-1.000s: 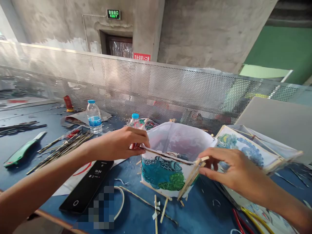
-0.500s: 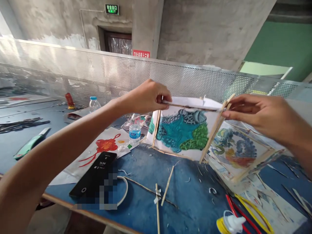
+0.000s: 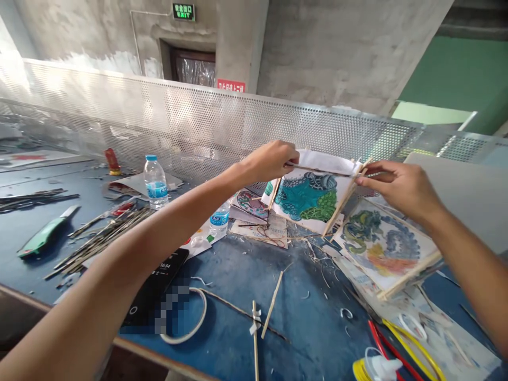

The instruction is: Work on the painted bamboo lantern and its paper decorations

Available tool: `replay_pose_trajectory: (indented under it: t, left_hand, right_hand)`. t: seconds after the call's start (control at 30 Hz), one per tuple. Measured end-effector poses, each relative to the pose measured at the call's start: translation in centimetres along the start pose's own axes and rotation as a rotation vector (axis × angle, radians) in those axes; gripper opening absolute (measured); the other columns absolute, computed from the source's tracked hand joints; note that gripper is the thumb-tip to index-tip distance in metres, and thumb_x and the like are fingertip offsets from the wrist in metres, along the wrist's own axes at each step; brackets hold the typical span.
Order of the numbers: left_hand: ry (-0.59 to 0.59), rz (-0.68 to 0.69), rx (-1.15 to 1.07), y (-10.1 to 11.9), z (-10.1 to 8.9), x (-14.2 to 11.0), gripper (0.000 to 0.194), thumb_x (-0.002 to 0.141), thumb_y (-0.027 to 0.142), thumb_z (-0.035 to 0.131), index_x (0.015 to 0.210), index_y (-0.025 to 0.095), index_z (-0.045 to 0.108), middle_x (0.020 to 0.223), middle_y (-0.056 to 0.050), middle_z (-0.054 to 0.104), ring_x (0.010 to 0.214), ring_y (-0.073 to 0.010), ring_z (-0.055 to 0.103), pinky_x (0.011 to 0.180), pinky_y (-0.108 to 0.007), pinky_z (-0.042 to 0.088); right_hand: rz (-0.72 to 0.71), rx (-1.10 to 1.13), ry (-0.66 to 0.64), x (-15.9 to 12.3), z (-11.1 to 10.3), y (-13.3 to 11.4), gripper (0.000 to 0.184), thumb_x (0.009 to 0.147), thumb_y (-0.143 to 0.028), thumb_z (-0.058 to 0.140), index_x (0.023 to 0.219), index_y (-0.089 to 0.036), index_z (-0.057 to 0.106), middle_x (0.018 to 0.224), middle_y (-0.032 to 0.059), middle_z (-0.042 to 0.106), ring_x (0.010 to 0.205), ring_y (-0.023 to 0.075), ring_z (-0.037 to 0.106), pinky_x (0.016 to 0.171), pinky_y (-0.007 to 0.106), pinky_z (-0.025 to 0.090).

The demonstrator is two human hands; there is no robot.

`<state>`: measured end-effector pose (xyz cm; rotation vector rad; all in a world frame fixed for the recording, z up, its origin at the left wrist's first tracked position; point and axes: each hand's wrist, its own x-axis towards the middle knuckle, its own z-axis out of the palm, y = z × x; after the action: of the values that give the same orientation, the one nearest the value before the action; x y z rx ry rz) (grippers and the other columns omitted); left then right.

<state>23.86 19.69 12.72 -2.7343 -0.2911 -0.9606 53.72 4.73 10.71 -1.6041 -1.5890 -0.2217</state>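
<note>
While both hands pinch the painted lantern frame [image 3: 307, 197], left fingers [image 3: 291, 159] gripping, right fingers [image 3: 367, 177] too, fingertips hidden

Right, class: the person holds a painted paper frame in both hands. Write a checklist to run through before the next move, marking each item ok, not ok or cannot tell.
1. Left hand grips the top stick of the painted frame: ok.
2. Right hand pinches the frame's right corner: ok.
3. Frame lifted off the table: ok.
4. Paper glued tight all round: cannot tell.
5. Table below free of loose sticks: not ok.
6. Small bottle stands apart from the frame: ok.
</note>
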Motion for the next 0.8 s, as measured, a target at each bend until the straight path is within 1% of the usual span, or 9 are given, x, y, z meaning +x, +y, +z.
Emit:
replay_pose_trajectory:
  t: [0.3,0.37,0.43,0.5,0.6,0.67,0.7,0.73,0.8]
  left_hand:
    - [-0.123,-0.059,-0.035,-1.4,8.3,-1.9,0.022,0.096,0.010,0.053,0.100,0.013,0.075,0.102,-0.011,0.071,0.085,-0.0186,0.063,0.070,-0.031,0.044]
    - [-0.168,-0.053,-0.061,-1.5,9.6,-1.8,0.019,0.098,0.012,0.056,0.103,0.013,0.074,0.105,-0.011,0.071,0.088,-0.0204,0.066,0.072,-0.032,0.048]
    - [-0.202,-0.032,-0.106,-1.3,9.9,-1.9,0.019,0.099,0.013,0.061,0.113,0.015,0.073,0.118,-0.011,0.071,0.098,-0.0221,0.068,0.082,-0.032,0.052]
    - [-0.213,-0.015,-0.156,-0.9,8.8,-2.5,0.033,0.098,0.014,0.066,0.131,0.019,0.066,0.141,-0.010,0.063,0.111,-0.0219,0.068,0.091,-0.030,0.053]
    - [-0.208,-0.037,-0.202,0.4,4.6,-5.7,0.048,0.100,0.018,0.064,0.147,0.024,0.054,0.157,-0.008,0.051,0.107,-0.0179,0.069,0.089,-0.028,0.053]
    - [-0.233,-0.100,-0.183,1.6,0.9,-9.9,0.036,0.102,0.026,0.063,0.138,0.024,0.061,0.135,-0.006,0.067,0.094,-0.0172,0.070,0.081,-0.030,0.051]
    - [-0.278,-0.192,-0.125,2.2,-0.9,-12.5,0.027,0.103,0.030,0.061,0.128,0.023,0.066,0.118,-0.004,0.074,0.088,-0.0176,0.069,0.079,-0.030,0.049]
    - [-0.320,-0.306,-0.036,3.0,-2.5,-15.4,0.023,0.102,0.037,0.061,0.117,0.021,0.070,0.103,-0.005,0.075,0.081,-0.0183,0.069,0.074,-0.031,0.047]
    - [-0.424,-0.610,0.188,4.6,-4.8,-21.6,0.031,0.102,0.049,0.056,0.109,0.022,0.070,0.093,-0.006,0.075,0.078,-0.0228,0.069,0.067,-0.034,0.044]
  right_hand:
    - [0.035,-0.038,-0.074,-0.8,5.8,7.0,0.029,0.085,-0.046,0.071,0.101,-0.021,0.072,0.100,0.0076,0.078,0.091,0.0258,0.077,0.079,0.033,0.054]
    - [0.038,-0.075,-0.058,-1.1,6.2,8.0,0.029,0.086,-0.045,0.068,0.101,-0.021,0.071,0.101,0.0084,0.078,0.093,0.0275,0.076,0.081,0.035,0.054]
    - [0.043,-0.121,-0.065,-1.6,6.2,8.5,0.028,0.088,-0.046,0.065,0.102,-0.021,0.070,0.103,0.0098,0.078,0.096,0.0288,0.076,0.084,0.036,0.053]
    - [0.037,-0.172,-0.122,-2.2,5.8,8.6,0.027,0.093,-0.048,0.061,0.102,-0.023,0.067,0.104,0.0104,0.078,0.099,0.0289,0.076,0.083,0.035,0.052]
    - [0.003,-0.251,-0.247,-3.1,5.3,8.0,0.025,0.098,-0.049,0.055,0.102,-0.026,0.063,0.099,0.0097,0.078,0.094,0.0275,0.076,0.077,0.034,0.051]
    - [-0.028,-0.324,-0.256,-3.6,4.9,7.3,0.027,0.099,-0.047,0.052,0.110,-0.025,0.062,0.103,0.0135,0.076,0.093,0.0294,0.075,0.077,0.036,0.050]
    - [-0.043,-0.362,-0.238,-3.8,4.8,6.9,0.032,0.099,-0.046,0.050,0.117,-0.023,0.062,0.112,0.0169,0.075,0.095,0.0318,0.074,0.078,0.039,0.050]
    - [-0.057,-0.422,-0.195,-4.2,4.6,6.3,0.039,0.099,-0.047,0.048,0.126,-0.021,0.060,0.121,0.0203,0.071,0.096,0.0347,0.073,0.077,0.043,0.048]
    - [-0.083,-0.595,-0.089,-5.1,4.3,5.0,0.058,0.098,-0.053,0.046,0.143,-0.018,0.054,0.131,0.0260,0.064,0.089,0.0392,0.070,0.068,0.047,0.041]
